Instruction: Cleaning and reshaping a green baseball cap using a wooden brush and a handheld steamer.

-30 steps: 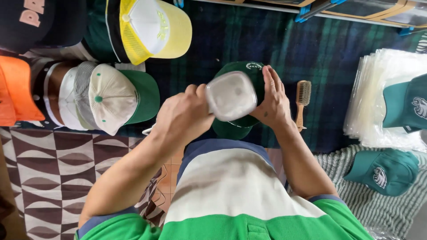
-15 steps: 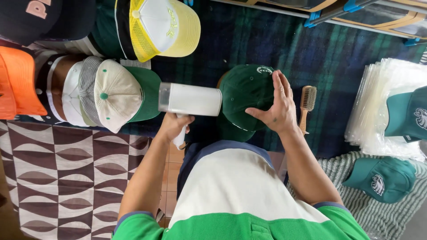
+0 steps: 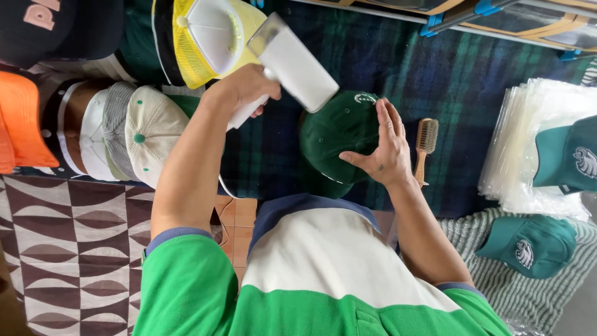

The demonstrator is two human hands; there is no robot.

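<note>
At the far left an orange cap (image 3: 22,121) and a black cap (image 3: 50,25) lie at the edge of the bench (image 3: 460,81), and beside them a row of caps is nested one into the next, ending in a cream cap with a green button (image 3: 152,134), a stacking that keeps many crowns in little room. Just above sits a yellow mesh-backed cap with a white front (image 3: 205,37). The left hand (image 3: 245,87) comes next: its fingers are wrapped tight round the handle of a white handheld steamer (image 3: 292,62), lifted clear of the bench with its broad head tilted down toward the dark green cap (image 3: 339,140), so the face looks at the crown from just above and to the left; whether it touches the fabric cannot be told. That cap stands crown-up on the dark plaid cloth directly in front of the person. The right hand (image 3: 385,149) lies on its right side with fingers spread flat and wide, gripping nothing, seemingly to brace the cap and smooth its panel. Just right of that hand a wooden-handled brush (image 3: 425,146) lies within easy reach. Farther right a stack of clear plastic bags (image 3: 528,143) carries a teal cap (image 3: 569,155), and another teal cap (image 3: 528,246) rests on a striped cloth (image 3: 472,242) below.
</note>
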